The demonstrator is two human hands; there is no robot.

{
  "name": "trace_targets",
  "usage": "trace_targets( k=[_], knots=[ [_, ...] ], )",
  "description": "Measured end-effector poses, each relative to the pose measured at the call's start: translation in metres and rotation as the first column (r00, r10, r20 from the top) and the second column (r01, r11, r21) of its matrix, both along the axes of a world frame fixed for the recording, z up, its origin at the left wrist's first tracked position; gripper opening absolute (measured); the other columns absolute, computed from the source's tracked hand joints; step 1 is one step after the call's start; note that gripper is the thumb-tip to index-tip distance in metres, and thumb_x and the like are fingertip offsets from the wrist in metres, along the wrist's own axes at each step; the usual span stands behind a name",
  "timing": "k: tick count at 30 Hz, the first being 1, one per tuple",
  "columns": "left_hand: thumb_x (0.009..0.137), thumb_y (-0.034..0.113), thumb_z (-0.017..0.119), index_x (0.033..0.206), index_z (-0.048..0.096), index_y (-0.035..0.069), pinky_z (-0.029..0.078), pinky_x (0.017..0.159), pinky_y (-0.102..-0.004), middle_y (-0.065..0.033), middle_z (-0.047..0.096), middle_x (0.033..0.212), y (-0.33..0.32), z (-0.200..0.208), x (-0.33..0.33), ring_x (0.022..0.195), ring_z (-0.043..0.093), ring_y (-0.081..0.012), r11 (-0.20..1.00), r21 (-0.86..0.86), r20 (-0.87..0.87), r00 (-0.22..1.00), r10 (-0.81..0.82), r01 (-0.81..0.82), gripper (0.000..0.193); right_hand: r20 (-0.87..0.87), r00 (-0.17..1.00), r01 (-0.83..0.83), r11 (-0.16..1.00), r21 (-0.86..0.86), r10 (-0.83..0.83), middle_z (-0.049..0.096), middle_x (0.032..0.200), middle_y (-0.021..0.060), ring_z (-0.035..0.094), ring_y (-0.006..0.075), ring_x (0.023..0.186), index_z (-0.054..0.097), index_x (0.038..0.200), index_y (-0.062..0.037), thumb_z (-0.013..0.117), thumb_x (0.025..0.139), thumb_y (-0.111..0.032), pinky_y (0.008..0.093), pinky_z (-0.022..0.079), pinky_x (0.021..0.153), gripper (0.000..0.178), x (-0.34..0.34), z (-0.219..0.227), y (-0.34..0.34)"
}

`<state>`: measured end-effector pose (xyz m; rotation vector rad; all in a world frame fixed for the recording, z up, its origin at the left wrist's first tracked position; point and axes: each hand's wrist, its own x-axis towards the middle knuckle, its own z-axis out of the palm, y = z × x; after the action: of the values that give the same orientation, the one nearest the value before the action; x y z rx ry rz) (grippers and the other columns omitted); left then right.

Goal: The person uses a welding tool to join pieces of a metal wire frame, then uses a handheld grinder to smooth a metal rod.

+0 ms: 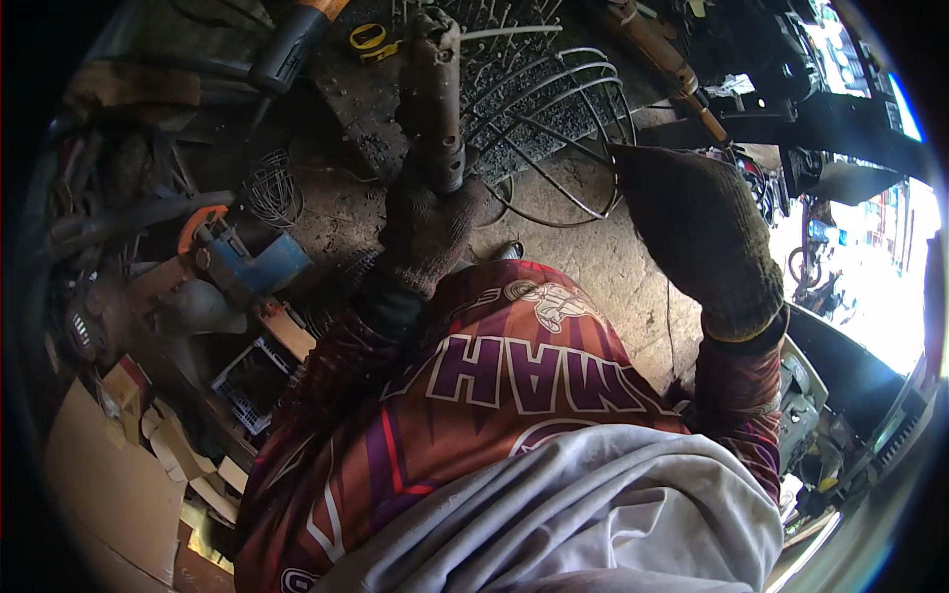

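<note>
My left hand (pixel 427 229), in a dark knit glove, is wrapped round the lower end of a welding electrode holder (pixel 432 109). The holder is a worn grey-brown cylinder and stands upright in the view. From its head a thin pale rod (pixel 509 32) juts out to the right. My right hand (pixel 697 222), gloved too, is raised on the right; its fingers merge into a dark shape, so their grip does not show. Close to its left side is a cage of bent steel wire rings (pixel 568 128), resting by a dark metal plate (pixel 371 124).
Dark bits and thin rods litter the plate, with a yellow tape measure (pixel 374 42) at its back edge. A coil of wire (pixel 274 193) and a blue-and-orange tool (pixel 252 259) lie left. Cardboard (pixel 109 484) is at lower left. A brown cylindrical tool (pixel 657 49) is upper right.
</note>
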<state>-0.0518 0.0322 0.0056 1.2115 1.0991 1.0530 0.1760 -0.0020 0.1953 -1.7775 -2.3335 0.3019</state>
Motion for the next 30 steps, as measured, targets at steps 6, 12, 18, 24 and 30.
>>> trace_targets(
  k=[6, 12, 18, 24, 30],
  knots=[
    [0.088, 0.002, 0.072, 0.127, 0.056, 0.004, 0.057, 0.088, -0.0331, -0.0080, 0.065, 0.120, -0.006, -0.009, -0.002, 0.110, 0.064, -0.0170, 0.997, -0.035, -0.063, 0.996, -0.070, 0.068, 0.042, 0.081, 0.997, -0.028, 0.995, 0.098, 0.020, 0.074, 0.094, 0.0103, 0.073, 0.0301, 0.087, 0.074, 0.112, -0.0142, 0.068, 0.091, -0.015, 0.0416, 0.059, 0.076, 0.022, -0.004, -0.004, 0.001],
    [0.085, 0.014, 0.076, 0.116, 0.063, 0.001, 0.054, 0.083, -0.0387, -0.0131, 0.071, 0.102, -0.007, -0.010, 0.001, 0.096, 0.069, -0.0240, 0.998, -0.058, -0.007, 1.000, 0.007, -0.008, 0.036, 0.061, 0.997, -0.046, 0.996, 0.076, 0.042, 0.074, 0.097, 0.0094, 0.072, 0.0296, 0.089, 0.073, 0.113, -0.0133, 0.065, 0.091, -0.011, 0.0404, 0.059, 0.077, 0.024, -0.017, -0.002, 0.006],
    [0.089, 0.003, 0.073, 0.123, 0.060, 0.003, 0.059, 0.079, -0.0305, -0.0075, 0.066, 0.114, 0.000, -0.001, -0.003, 0.098, 0.066, -0.0148, 0.994, -0.088, -0.016, 0.998, -0.069, 0.067, 0.036, -0.025, 0.997, 0.071, 0.997, 0.009, -0.070, 0.075, 0.094, 0.0116, 0.073, 0.0316, 0.086, 0.073, 0.114, -0.0111, 0.063, 0.091, -0.009, 0.0414, 0.060, 0.075, 0.025, -0.024, -0.014, -0.002],
    [0.087, 0.010, 0.075, 0.115, 0.066, 0.001, 0.054, 0.089, -0.0378, -0.0108, 0.072, 0.106, -0.001, -0.005, -0.006, 0.101, 0.070, -0.0230, 0.996, -0.073, 0.050, 0.997, -0.056, 0.060, 0.031, -0.144, 0.975, 0.166, 0.985, -0.050, -0.172, 0.075, 0.097, 0.0135, 0.073, 0.0329, 0.087, 0.073, 0.114, -0.0104, 0.063, 0.090, -0.009, 0.0421, 0.060, 0.076, 0.026, -0.028, -0.019, -0.005],
    [0.086, 0.010, 0.078, 0.115, 0.066, 0.000, 0.055, 0.087, -0.0374, -0.0109, 0.073, 0.107, 0.000, -0.002, -0.007, 0.100, 0.070, -0.0212, 0.982, -0.156, 0.069, 0.993, -0.099, 0.109, 0.033, -0.024, 0.979, 0.198, 0.974, -0.108, -0.202, 0.075, 0.094, 0.0165, 0.075, 0.0328, 0.086, 0.072, 0.117, -0.0048, 0.064, 0.092, -0.006, 0.0393, 0.059, 0.075, 0.026, -0.039, -0.010, -0.005]
  ],
)
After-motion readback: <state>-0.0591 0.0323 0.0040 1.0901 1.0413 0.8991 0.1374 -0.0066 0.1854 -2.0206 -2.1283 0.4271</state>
